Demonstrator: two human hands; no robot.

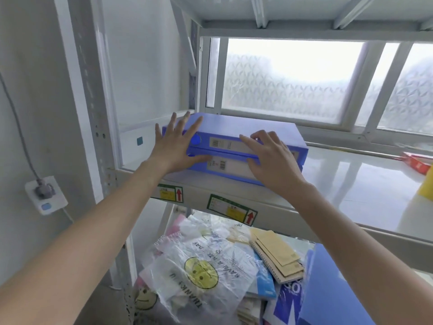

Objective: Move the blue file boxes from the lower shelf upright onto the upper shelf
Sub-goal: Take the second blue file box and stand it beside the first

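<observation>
Bare forearms reach up from the bottom corners toward two blue file boxes [234, 146] lying flat, one stacked on the other, at the front left corner of the upper shelf [351, 181]. Neither box stands upright. Their spines face the camera, smooth glossy plastic, each with a white label strip and a round finger hole near the left end.

Left hand [178, 141] is spread wide, fingers splayed, palm pressed flat against the left end of the stack and gripping nothing. Right hand [269, 156] lies open over the spines toward the right, fingers slightly curled on the top box's front edge and thumb at the seam between the boxes; it rests there without closing around either.

Upper shelf is a pale, shiny, reflective board; its front edge carries stickers with red arrows [249, 216]. On the lower shelf sit crinkled clear plastic bags [199, 266] with a yellow smiley print, tan spiral notebooks [278, 259], and another blue file box [332, 289] at the right.
</observation>
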